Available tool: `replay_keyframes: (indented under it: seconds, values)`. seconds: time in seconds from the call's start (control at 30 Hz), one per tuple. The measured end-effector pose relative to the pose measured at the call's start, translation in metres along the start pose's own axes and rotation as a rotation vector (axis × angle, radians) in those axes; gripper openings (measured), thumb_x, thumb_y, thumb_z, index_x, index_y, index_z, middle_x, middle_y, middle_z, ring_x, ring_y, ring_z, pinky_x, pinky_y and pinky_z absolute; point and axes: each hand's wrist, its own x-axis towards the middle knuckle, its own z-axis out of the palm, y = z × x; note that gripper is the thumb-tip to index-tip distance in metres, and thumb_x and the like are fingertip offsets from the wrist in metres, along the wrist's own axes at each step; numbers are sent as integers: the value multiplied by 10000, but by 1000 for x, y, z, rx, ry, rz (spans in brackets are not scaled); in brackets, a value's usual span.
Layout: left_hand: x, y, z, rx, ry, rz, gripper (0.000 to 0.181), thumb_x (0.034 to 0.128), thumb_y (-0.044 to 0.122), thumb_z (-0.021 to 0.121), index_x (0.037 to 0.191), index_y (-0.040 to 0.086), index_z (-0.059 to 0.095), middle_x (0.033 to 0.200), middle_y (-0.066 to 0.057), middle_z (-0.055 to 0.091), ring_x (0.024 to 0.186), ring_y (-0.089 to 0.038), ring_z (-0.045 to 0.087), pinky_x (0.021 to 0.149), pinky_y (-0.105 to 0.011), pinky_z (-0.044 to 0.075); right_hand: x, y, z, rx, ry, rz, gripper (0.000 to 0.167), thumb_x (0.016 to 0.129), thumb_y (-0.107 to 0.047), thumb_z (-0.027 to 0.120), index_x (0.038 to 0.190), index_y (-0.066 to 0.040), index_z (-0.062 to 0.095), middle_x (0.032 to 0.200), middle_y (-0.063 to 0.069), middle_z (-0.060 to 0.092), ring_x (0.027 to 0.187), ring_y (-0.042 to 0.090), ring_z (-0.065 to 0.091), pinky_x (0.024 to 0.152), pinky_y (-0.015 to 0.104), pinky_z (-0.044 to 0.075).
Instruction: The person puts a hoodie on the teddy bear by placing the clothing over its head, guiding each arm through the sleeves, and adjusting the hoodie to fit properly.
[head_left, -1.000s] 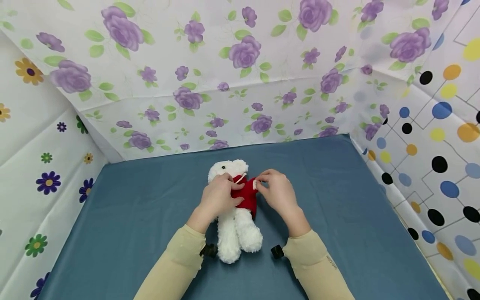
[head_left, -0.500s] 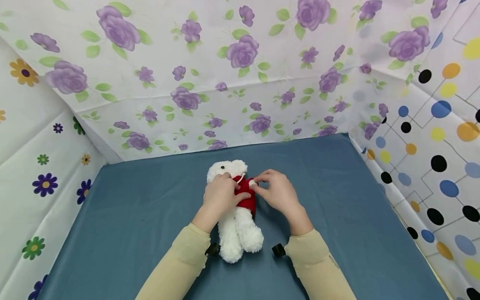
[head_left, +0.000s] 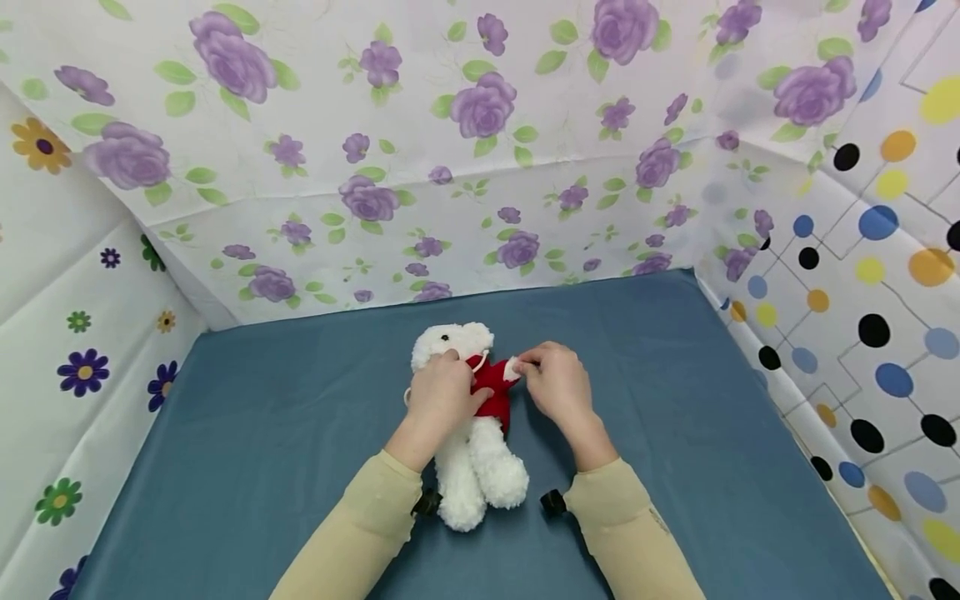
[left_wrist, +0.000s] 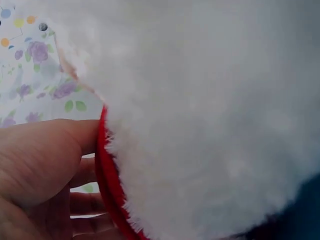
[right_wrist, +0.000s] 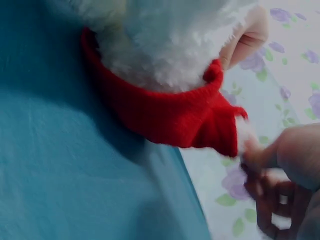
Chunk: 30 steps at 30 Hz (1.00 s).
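Observation:
A white plush toy (head_left: 487,467) with a black eye lies on its back on the blue cloth, wearing a red shirt (head_left: 493,402). My left hand (head_left: 442,392) lies across the toy's chest and grips the shirt's front edge; in the left wrist view its thumb (left_wrist: 60,135) presses the red hem, with the fingers behind. On the other side, my right hand (head_left: 558,379) pinches the tip of the toy's white paw (right_wrist: 243,134), which sticks out of the red sleeve (right_wrist: 222,125). A white cord (head_left: 481,361) shows near the neck. My left hand covers part of the chest.
Blue cloth (head_left: 300,467) covers the table. A white sheet with purple roses (head_left: 367,200) hangs at the back, a dotted sheet (head_left: 870,333) on the right and a flowered sheet (head_left: 82,417) on the left. A small black camera (head_left: 552,502) sits at my right wrist.
The toy's paw has come farther out of the red sleeve, and my right hand has drawn it slightly outward to the right. My left hand stays on the chest.

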Motion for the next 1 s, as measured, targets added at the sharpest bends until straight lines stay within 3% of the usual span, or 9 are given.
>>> replay_keyframes:
  seconds: [0.13, 0.23, 0.37, 0.57, 0.73, 0.83, 0.93, 1.0]
  values:
    - [1, 0, 2, 15, 30, -7, 500, 916, 531, 831, 637, 149, 668, 935, -108, 645, 775, -253, 622, 657, -438, 620, -2, -2, -7, 16, -42, -131, 269, 918, -326, 881, 1116, -148, 844, 1127, 20, 720, 1071, 287, 677, 837, 468, 597]
    - [1, 0, 2, 29, 36, -6, 507, 912, 549, 828, 657, 134, 688, 943, -114, 651, 785, -265, 630, 661, -447, 623, -3, -4, -8, 13, -53, -170, 303, 902, -351, 894, 1127, -156, 838, 1116, 13, 726, 1061, 276, 677, 822, 459, 596]
    - [0, 0, 0, 12, 3, 1, 459, 904, 524, 846, 677, 150, 707, 952, -104, 649, 795, -253, 627, 663, -440, 618, -4, -5, -4, -23, -25, -105, 240, 940, -322, 859, 1097, -141, 844, 1103, 36, 751, 986, 245, 680, 778, 442, 604]
    - [-4, -3, -1, -83, -29, -11, 284, 872, 431, 901, 836, 165, 807, 963, -59, 628, 828, -200, 590, 632, -388, 589, -1, -1, 2, -44, -17, 43, 210, 982, -318, 811, 1094, -142, 833, 1042, 42, 748, 793, 184, 648, 691, 402, 573]
    - [-6, -12, 1, -132, -13, 45, 334, 899, 443, 874, 1008, 129, 852, 1005, -69, 643, 866, -205, 611, 658, -380, 592, 0, 1, 5, -40, -29, 51, 237, 988, -335, 802, 1120, -140, 821, 1077, 53, 742, 837, 205, 649, 713, 418, 580]
    - [-10, -27, 1, -228, -13, 134, 434, 935, 450, 836, 1212, 117, 820, 1120, -63, 650, 972, -196, 621, 764, -382, 590, 1, 1, 6, -32, -6, -28, 256, 989, -270, 807, 1210, -143, 788, 1192, 71, 715, 1038, 254, 644, 843, 459, 594]
    - [-19, -47, -2, -454, -34, 228, 525, 967, 398, 816, 1406, 128, 717, 1314, -53, 618, 1130, -203, 605, 905, -408, 575, 1, -1, 3, -26, 38, -203, 326, 993, -126, 779, 1316, -151, 742, 1328, 87, 670, 1243, 302, 570, 981, 498, 559]
    - [-26, -59, -4, -605, -11, 266, 549, 974, 359, 817, 1450, 128, 672, 1408, -51, 579, 1216, -233, 586, 976, -448, 563, 1, -3, 1, -14, 60, -342, 385, 985, -38, 749, 1351, -153, 732, 1362, 82, 669, 1310, 308, 539, 1023, 505, 541]
